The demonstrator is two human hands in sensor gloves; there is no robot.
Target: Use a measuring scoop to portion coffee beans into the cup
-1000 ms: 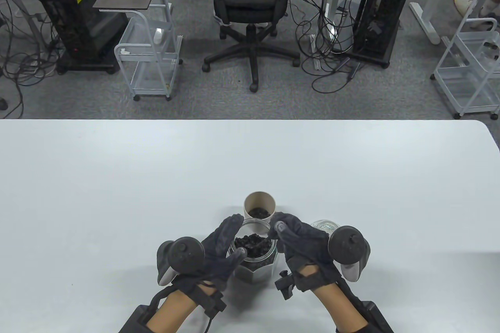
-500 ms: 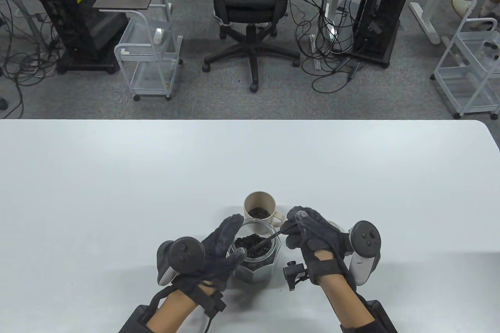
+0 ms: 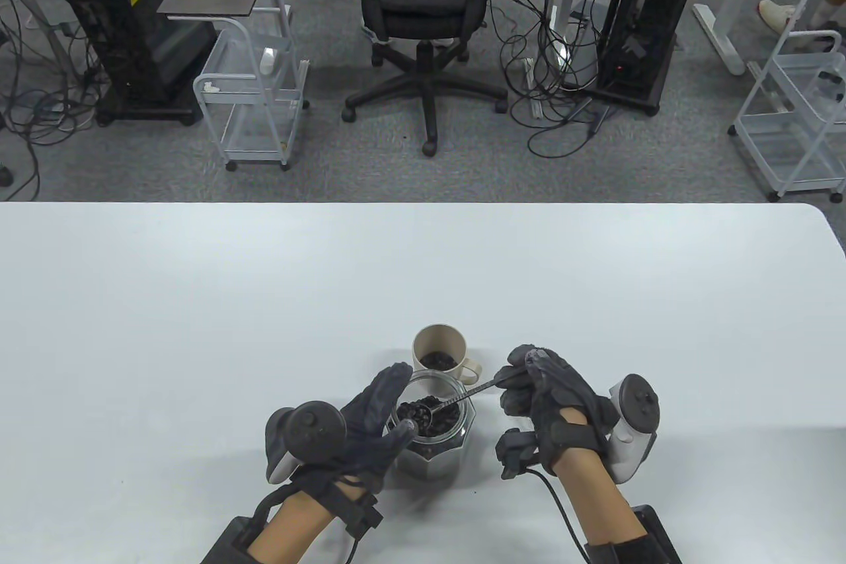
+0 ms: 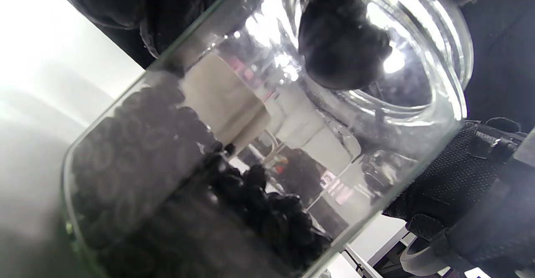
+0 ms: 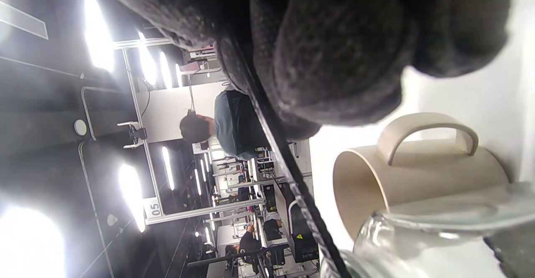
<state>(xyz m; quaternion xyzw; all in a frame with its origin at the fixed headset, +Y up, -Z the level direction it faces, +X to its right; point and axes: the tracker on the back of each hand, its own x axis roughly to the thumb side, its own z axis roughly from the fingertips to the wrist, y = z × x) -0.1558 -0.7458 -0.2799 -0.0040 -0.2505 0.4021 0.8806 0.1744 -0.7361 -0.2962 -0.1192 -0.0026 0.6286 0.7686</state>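
- We work at a white desk filling the lower half of the table view; above it lie grey carpet, a black office chair, wire carts and computer towers.
- Low and centre in that view stands the glass jar of coffee beans, and the beige cup stands just above it, touching or nearly touching the jar's rim, handle to the right.
- Our left hand wraps the jar's left side, fingers curled round the glass; the left wrist view shows the beans banked low inside it.
- Our right hand, right of the jar, pinches the end of the measuring scoop; its bowl sits at the bean surface inside the jar's mouth, and looks loaded, though we cannot be sure.
- Progress, as we judge it: the cup already holds a dark layer of beans at its bottom, so some portioning is done. What remains is lifting this scoop, carrying it up to the cup and tipping it; how many scoops are wanted we cannot tell.
- Against the frame half a second ago, our right hand has slid rightward and rolled outward, its tracker now further right; the scoop's handle lies flatter and its bowl now shows bright among the beans. Jar, cup and left hand have not moved.
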